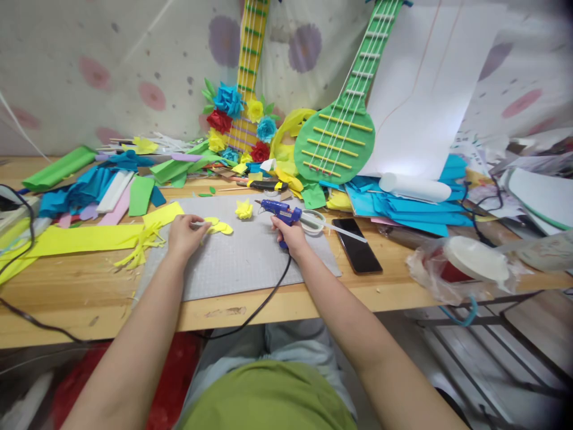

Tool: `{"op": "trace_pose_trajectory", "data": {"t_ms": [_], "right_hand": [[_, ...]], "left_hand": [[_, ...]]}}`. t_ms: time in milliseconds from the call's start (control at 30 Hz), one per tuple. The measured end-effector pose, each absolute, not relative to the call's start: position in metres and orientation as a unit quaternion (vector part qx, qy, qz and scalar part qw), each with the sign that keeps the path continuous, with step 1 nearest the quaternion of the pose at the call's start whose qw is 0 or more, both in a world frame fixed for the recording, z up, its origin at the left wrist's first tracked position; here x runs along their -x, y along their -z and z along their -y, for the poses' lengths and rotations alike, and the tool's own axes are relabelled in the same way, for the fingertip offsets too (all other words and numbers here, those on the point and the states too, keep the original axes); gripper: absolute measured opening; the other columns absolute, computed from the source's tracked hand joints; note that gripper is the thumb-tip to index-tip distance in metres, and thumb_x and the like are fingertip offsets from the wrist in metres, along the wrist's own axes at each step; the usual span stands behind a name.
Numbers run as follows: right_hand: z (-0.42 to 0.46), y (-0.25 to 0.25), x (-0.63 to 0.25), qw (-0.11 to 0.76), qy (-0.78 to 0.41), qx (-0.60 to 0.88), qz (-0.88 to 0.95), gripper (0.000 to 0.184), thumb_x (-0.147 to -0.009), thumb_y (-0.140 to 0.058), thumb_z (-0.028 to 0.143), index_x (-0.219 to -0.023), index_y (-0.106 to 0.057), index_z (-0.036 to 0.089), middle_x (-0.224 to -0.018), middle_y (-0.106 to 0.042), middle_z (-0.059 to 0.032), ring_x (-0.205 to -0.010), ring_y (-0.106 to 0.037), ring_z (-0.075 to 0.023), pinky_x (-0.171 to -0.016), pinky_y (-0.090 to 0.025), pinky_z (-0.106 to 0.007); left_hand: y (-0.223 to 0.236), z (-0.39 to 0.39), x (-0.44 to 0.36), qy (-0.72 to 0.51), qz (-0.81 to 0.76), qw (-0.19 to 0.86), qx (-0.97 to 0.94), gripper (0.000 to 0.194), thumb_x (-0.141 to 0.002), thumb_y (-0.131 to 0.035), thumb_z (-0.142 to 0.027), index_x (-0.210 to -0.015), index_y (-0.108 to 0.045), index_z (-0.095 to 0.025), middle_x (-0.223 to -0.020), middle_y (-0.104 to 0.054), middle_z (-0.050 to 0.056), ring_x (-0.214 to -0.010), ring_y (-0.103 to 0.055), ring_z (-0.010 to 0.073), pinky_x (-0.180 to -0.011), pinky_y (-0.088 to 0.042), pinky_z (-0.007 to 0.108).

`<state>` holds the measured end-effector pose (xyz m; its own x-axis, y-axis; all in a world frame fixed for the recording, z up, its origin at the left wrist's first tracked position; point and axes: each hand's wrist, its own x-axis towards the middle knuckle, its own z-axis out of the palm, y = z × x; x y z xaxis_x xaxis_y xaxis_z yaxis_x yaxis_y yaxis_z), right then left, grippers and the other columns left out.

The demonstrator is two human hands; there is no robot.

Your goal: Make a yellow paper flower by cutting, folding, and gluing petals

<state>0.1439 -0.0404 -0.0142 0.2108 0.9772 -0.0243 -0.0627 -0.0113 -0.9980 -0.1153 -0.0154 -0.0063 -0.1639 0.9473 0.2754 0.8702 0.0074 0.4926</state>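
My right hand (290,234) is wrapped round the handle of a blue hot glue gun (280,209); its nozzle points left and a long glue stick (349,230) juts out of the back. Left of the nozzle, a small yellow paper flower (244,209) rests on the grey cutting mat (242,263). At the mat's left side my left hand (185,237) has its fingertips pinched together at some yellow paper petals (219,226). The fingers partly cover the petals there. A black cord runs from the glue gun down over the table's front edge.
Yellow paper strips (89,239) lie at the left. Behind the mat are a utility knife (264,185) and colourful paper scraps. A green paper lute (335,143) and a yellow one (250,65) with flowers lean at the back. A phone (357,246) lies right of the mat.
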Motion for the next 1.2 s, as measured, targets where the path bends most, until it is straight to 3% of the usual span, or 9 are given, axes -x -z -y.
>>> {"op": "trace_pose_trajectory", "data": {"t_ms": [133, 300, 533, 667, 833, 1000, 1200], "right_hand": [[0.041, 0.015, -0.144, 0.558, -0.458, 0.543, 0.429, 0.028, -0.063, -0.064, 0.044, -0.062, -0.055, 0.017, -0.056, -0.058, 0.0014, -0.035, -0.038, -0.0047, -0.034, -0.030, -0.019], [0.042, 0.015, -0.144, 0.559, -0.453, 0.534, 0.444, 0.028, -0.064, -0.063, 0.043, -0.060, -0.055, 0.017, -0.055, -0.058, 0.0012, -0.034, -0.038, -0.0046, -0.034, -0.030, -0.020], [0.045, 0.012, -0.142, 0.538, -0.463, 0.531, 0.463, 0.033, -0.060, -0.066, 0.046, -0.070, -0.059, 0.015, -0.062, -0.063, -0.0006, -0.034, -0.038, -0.0041, -0.034, -0.033, -0.019], [0.046, 0.012, -0.141, 0.526, -0.458, 0.531, 0.481, 0.034, -0.061, -0.065, 0.048, -0.068, -0.062, 0.015, -0.067, -0.066, -0.0028, -0.034, -0.039, -0.0043, -0.034, -0.034, -0.020], [0.050, 0.013, -0.140, 0.484, -0.414, 0.557, 0.533, 0.036, -0.062, -0.063, 0.050, -0.070, -0.065, 0.015, -0.064, -0.065, -0.0027, -0.039, -0.045, -0.0072, -0.039, -0.037, -0.021], [0.055, 0.011, -0.138, 0.429, -0.385, 0.576, 0.579, 0.038, -0.064, -0.063, 0.050, -0.078, -0.068, 0.015, -0.062, -0.064, -0.0024, -0.054, -0.055, -0.0131, -0.051, -0.044, -0.023], [0.059, 0.010, -0.137, 0.403, -0.371, 0.563, 0.619, 0.039, -0.067, -0.061, 0.048, -0.088, -0.069, 0.016, -0.070, -0.066, -0.0026, -0.070, -0.060, -0.0172, -0.064, -0.046, -0.026]], "left_hand": [[0.008, 0.019, 0.116, -0.218, -0.701, 0.067, -0.675, 0.030, -0.063, -0.064, -0.049, -0.074, -0.062, -0.022, -0.090, -0.057, 0.008, -0.098, -0.049, 0.0260, -0.087, -0.036, 0.038], [0.010, 0.018, 0.116, -0.245, -0.696, 0.103, -0.667, 0.026, -0.063, -0.064, -0.045, -0.064, -0.057, -0.020, -0.083, -0.059, 0.006, -0.086, -0.052, 0.0209, -0.078, -0.039, 0.032], [0.008, 0.021, 0.107, -0.426, -0.663, 0.220, -0.575, 0.021, -0.063, -0.062, -0.036, -0.072, -0.057, -0.018, -0.065, -0.059, -0.001, -0.059, -0.054, 0.0116, -0.058, -0.043, 0.024], [-0.001, 0.018, 0.084, -0.551, -0.573, 0.350, -0.496, 0.022, -0.059, -0.064, -0.031, -0.071, -0.055, -0.015, -0.062, -0.060, 0.000, -0.059, -0.060, 0.0134, -0.057, -0.050, 0.027], [-0.005, 0.020, 0.052, -0.574, -0.505, 0.469, -0.443, 0.021, -0.059, -0.066, -0.025, -0.072, -0.054, -0.013, -0.066, -0.061, 0.002, -0.066, -0.064, 0.0154, -0.056, -0.052, 0.027], [0.011, 0.029, 0.042, -0.590, -0.528, 0.456, -0.407, 0.023, -0.062, -0.064, -0.028, -0.076, -0.053, -0.014, -0.062, -0.058, -0.001, -0.056, -0.061, 0.0131, -0.041, -0.047, 0.021], [0.021, 0.031, 0.046, -0.597, -0.536, 0.417, -0.428, 0.021, -0.065, -0.063, -0.029, -0.077, -0.053, -0.015, -0.062, -0.058, -0.001, -0.056, -0.061, 0.0124, -0.043, -0.048, 0.021]]}}
